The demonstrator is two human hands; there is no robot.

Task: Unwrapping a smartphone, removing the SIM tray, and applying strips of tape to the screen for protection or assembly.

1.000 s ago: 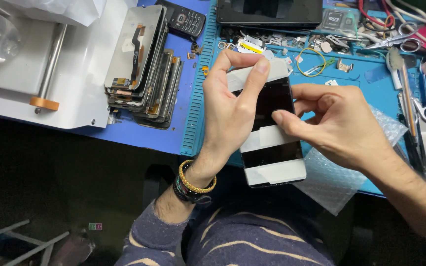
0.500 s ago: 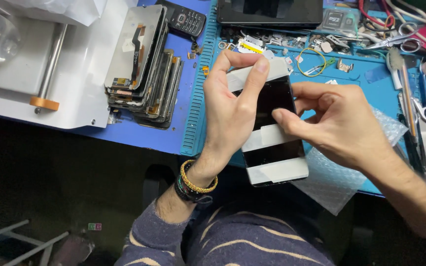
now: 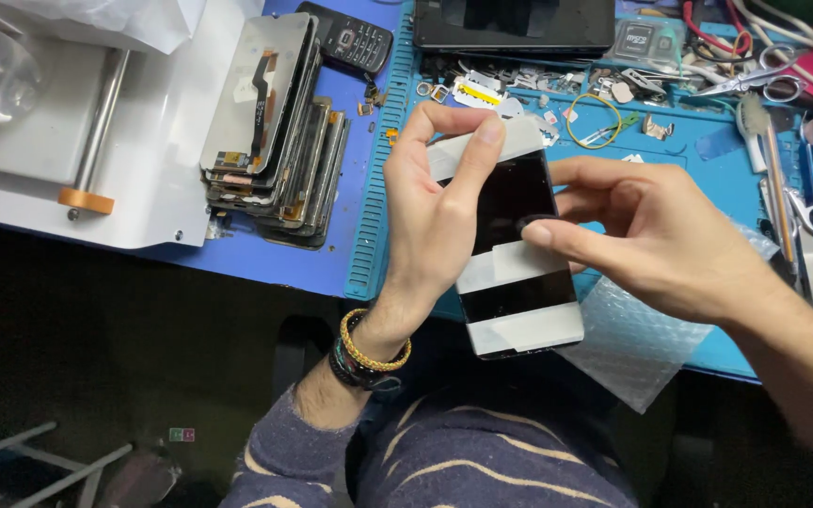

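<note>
Blue silicone repair mat (image 3: 708, 188) covers most of the bench, and it's pretty cluttered up top with tiny metal parts, a yellow ring and scissors (image 3: 755, 85) near the back edge. Off to the side there's a white flat machine with a steel roller bar (image 3: 96, 122), and leaning against it a stack of bare phone display panels with ribbon cables showing (image 3: 275, 132). An old black keypad phone (image 3: 350, 38) lies just behind that stack.

The main thing is a black glass phone screen with white tape strips across it (image 3: 515, 254), held up over the front edge of the mat, tilted a bit toward the person. The left hand (image 3: 435, 226) is wrapped around its left side, index finger curled over the top strip, thumb behind, so it's gripping the screen firmly. The right hand (image 3: 651, 235) comes in from the other side with the thumb tip pressed on the dark glass around the middle, the other fingers bent behind the edge. A sheet of clear bubble wrap (image 3: 642, 348) lies under that hand, hanging off the mat edge. Beaded bracelets (image 3: 369, 353) sit on the left wrist.
</note>
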